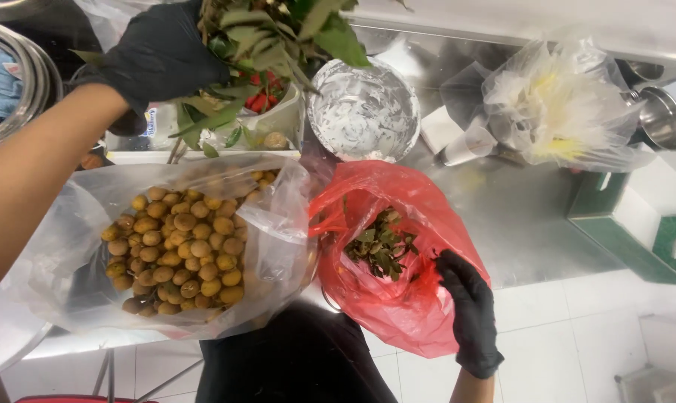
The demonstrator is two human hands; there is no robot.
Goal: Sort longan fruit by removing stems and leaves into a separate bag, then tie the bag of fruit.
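My left hand (162, 56), in a black glove, is raised at the top left and grips a leafy branch bunch (278, 37) with green leaves hanging from it. Below it lies a clear plastic bag (76, 209) filled with several round tan fruits (177, 250). My right hand (468, 306), also in a black glove, holds the rim of a red plastic bag (386, 298) at the counter's front edge. Green leaves and twigs (379, 246) lie inside the red bag.
A round glass bowl (364, 108) stands on the steel counter (517, 216) behind the red bag. A crumpled clear bag with white and yellow contents (558, 104) lies at the right, beside a metal cup (662, 119). Green-and-white box (640, 224) far right. Metal bowls (17, 82) at top left.
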